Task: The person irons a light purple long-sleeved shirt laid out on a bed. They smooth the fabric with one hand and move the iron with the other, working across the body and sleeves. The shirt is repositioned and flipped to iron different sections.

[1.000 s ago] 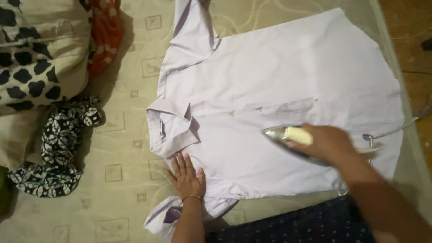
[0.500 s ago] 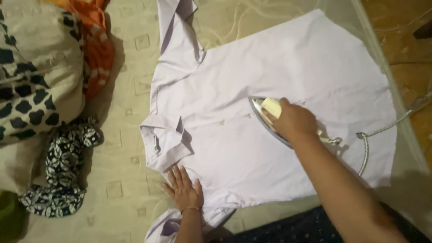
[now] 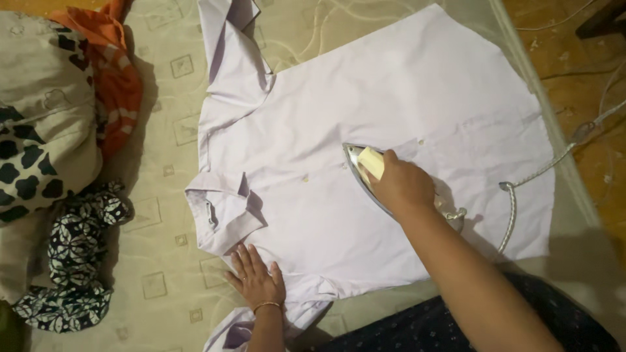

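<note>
A pale lilac short-sleeved shirt (image 3: pixel 365 104) lies spread flat on a beige patterned bed cover (image 3: pixel 163 215), collar (image 3: pixel 218 212) to the left. My right hand (image 3: pixel 401 186) grips the cream handle of a metal iron (image 3: pixel 360 163) that rests on the shirt's button strip near the middle. Its braided cord (image 3: pixel 515 202) trails right across the shirt and off the bed. My left hand (image 3: pixel 254 280) lies flat, fingers spread, on the shirt's near shoulder just below the collar; a thin bangle circles the wrist.
A pile of clothes sits at the left: a cream cloth with black spots (image 3: pixel 39 143), an orange garment (image 3: pixel 114 72) and a black-and-white floral one (image 3: pixel 78 261). The bed's right edge (image 3: pixel 554 143) borders a brown floor (image 3: pixel 587 85). Dark patterned fabric (image 3: pixel 417 326) covers my lap.
My right hand has slid the iron from the shirt's lower front up and left to the button strip. My left hand stays pressed by the collar. The view has shifted.
</note>
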